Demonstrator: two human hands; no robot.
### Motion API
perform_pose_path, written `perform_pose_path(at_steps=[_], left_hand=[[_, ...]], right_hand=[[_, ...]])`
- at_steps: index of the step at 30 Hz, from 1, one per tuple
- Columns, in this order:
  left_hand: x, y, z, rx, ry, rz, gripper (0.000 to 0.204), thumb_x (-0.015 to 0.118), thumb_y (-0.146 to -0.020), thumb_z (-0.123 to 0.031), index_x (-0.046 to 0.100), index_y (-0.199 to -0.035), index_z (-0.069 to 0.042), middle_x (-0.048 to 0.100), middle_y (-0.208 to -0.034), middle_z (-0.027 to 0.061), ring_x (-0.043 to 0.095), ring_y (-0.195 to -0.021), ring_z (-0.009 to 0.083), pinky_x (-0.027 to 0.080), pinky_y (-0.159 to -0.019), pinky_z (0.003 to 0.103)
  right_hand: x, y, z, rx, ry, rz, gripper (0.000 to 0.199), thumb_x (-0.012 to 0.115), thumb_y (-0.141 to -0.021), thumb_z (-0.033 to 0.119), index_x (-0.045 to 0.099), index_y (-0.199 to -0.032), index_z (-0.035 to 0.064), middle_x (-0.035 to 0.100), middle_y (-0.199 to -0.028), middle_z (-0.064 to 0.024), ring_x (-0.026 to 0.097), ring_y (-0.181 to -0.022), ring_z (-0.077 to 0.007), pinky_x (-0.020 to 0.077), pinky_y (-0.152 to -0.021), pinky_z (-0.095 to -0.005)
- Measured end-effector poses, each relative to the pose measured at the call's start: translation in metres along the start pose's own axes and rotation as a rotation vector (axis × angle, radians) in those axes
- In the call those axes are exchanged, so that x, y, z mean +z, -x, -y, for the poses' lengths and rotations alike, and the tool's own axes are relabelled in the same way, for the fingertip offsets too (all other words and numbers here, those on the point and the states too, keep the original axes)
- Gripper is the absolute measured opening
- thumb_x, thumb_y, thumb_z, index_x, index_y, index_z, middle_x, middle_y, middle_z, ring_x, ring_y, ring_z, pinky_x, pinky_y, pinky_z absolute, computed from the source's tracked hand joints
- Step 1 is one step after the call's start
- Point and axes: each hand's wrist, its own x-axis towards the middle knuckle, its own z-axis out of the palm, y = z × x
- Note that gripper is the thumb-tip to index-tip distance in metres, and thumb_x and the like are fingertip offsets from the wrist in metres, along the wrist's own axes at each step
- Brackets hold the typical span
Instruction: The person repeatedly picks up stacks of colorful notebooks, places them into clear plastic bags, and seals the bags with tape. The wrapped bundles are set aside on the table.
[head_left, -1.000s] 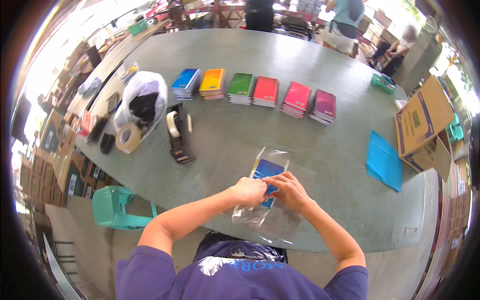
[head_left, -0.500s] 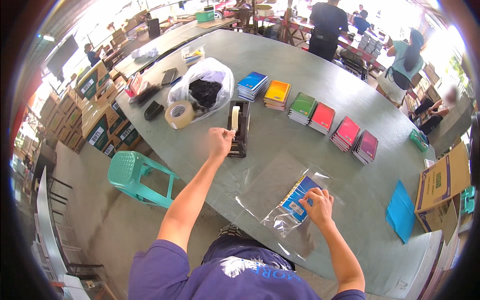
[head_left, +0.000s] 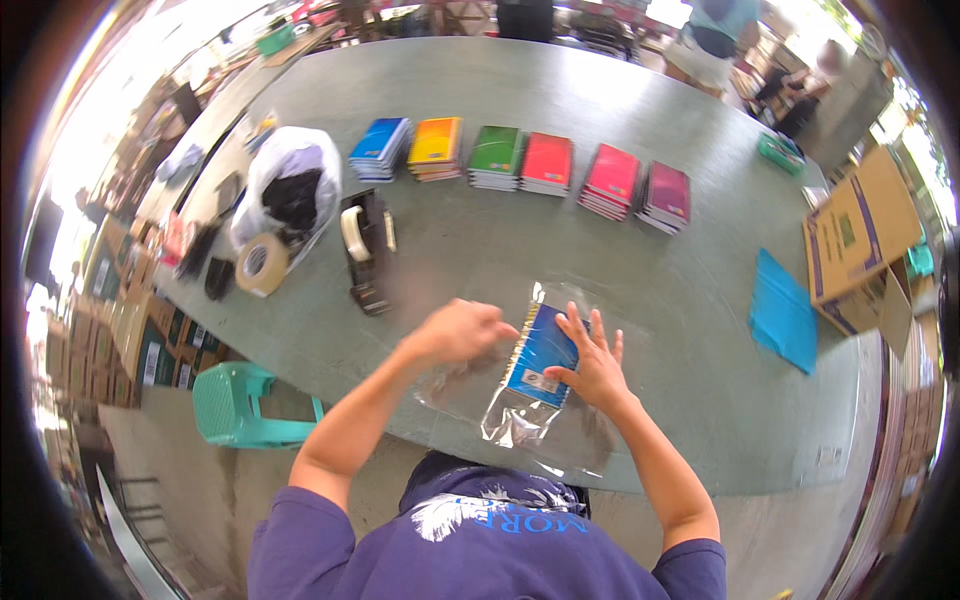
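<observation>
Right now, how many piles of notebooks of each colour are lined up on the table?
Blue pile: 1
Yellow-orange pile: 1
Green pile: 1
Red pile: 1
Pink pile: 1
Dark magenta pile: 1
Total: 6 piles

A grey-green bench (head_left: 480, 240) carries six stacks of coloured notebooks (head_left: 520, 165) in a row. Nearer lie a tape dispenser (head_left: 365, 250), a tape roll (head_left: 262, 265), a white bag (head_left: 290, 185), a blue sheet (head_left: 782, 312) and a bagged blue notebook (head_left: 540, 358).
</observation>
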Motion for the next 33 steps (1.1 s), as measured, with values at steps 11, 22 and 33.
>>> perform_pose_path(at_steps=[11, 22, 33], left_hand=[[0.041, -0.053, -0.002, -0.091, 0.012, 0.045, 0.057, 0.078, -0.067, -0.044, 0.060, -0.099, 0.000, 0.067, -0.090, 0.0149, 0.065, -0.086, 0.0243, 0.051, -0.076, 0.034], [0.040, 0.003, 0.009, 0.322, 0.524, -0.041, 0.097, 0.087, -0.053, -0.005, 0.036, -0.135, -0.011, 0.046, -0.128, 0.0070, 0.047, -0.117, 0.0189, 0.042, -0.097, 0.033], [0.065, -0.009, 0.015, 0.369, 0.778, 0.132, 0.079, 0.087, -0.054, -0.005, 0.040, -0.116, -0.014, 0.050, -0.118, 0.0054, 0.048, -0.114, 0.0173, 0.043, -0.097, 0.034]], right_hand=[[0.028, 0.020, -0.020, 0.273, -0.776, -0.405, 0.088, 0.074, -0.074, 0.036, 0.027, -0.142, 0.0086, 0.042, -0.137, -0.0155, 0.039, -0.126, -0.0274, 0.0376, -0.098, -0.0462], [0.012, 0.051, 0.014, -0.010, -0.743, -0.466, 0.083, 0.083, -0.066, 0.022, 0.038, -0.134, 0.0049, 0.049, -0.126, -0.0138, 0.051, -0.114, -0.0232, 0.0423, -0.097, -0.0358], [0.067, 0.016, 0.062, -0.114, -1.020, -0.874, 0.067, 0.084, -0.062, 0.030, 0.048, -0.112, 0.0032, 0.056, -0.105, -0.0092, 0.055, -0.099, -0.0188, 0.0453, -0.087, -0.0322]])
